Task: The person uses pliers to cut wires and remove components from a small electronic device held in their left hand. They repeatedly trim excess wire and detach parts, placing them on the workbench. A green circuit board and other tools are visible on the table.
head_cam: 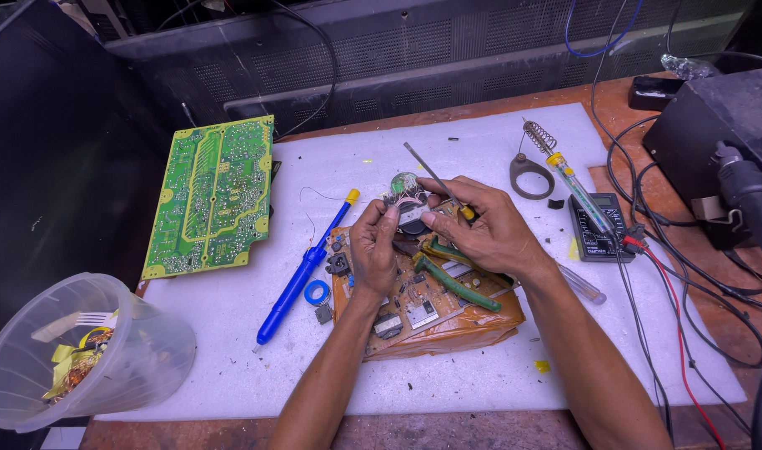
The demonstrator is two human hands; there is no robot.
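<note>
My left hand (373, 248) pinches a small dark part with a round greenish disc (406, 185) at its top, held above a brown circuit board (414, 312). My right hand (481, 229) grips a slim metal tool with a yellow collar (435, 177), its shaft pointing up and to the left, and also touches the small part. The brown board lies on orange wrapping on the white mat (231, 333). Green-handled pliers (456, 283) rest on the board under my right wrist.
A blue soldering tool with a yellow tip (302, 275) lies left of the board, a green circuit board (210, 196) further left. A clear plastic tub (81, 354) of scraps tips at the bottom left. A multimeter (598, 229), iron stand (535, 167) and cables sit right.
</note>
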